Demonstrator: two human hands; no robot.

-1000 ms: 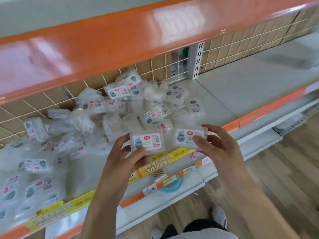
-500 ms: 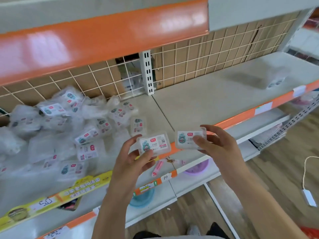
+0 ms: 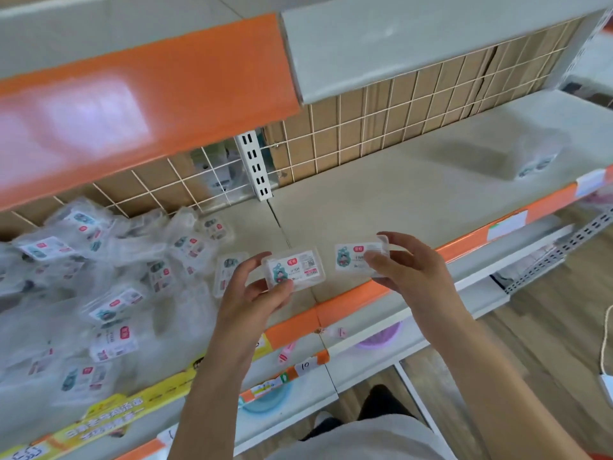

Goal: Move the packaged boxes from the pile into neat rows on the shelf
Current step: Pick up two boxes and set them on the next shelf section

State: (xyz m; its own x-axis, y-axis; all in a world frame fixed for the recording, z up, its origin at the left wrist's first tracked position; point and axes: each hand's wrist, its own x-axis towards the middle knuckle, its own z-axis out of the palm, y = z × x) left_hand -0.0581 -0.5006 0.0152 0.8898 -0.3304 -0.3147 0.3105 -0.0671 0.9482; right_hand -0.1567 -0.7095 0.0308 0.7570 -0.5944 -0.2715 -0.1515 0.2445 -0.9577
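Two boxes are held above the shelf's (image 3: 381, 200) front edge: the left hand (image 3: 252, 293) pinches one box (image 3: 293, 268), the right hand (image 3: 411, 270) grips the other box (image 3: 351, 257). The pile (image 3: 99, 277) lies at the left of the shelf.

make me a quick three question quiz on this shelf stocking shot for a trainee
1. True or false: each of the hands holds one box.
2. Which side of the shelf has the pile? A) the person's left B) the person's right
3. Fill in: the front edge strip of the shelf is ____.

Key:
1. True: the left hand holds the left box, the right hand holds the right box.
2. A
3. Orange
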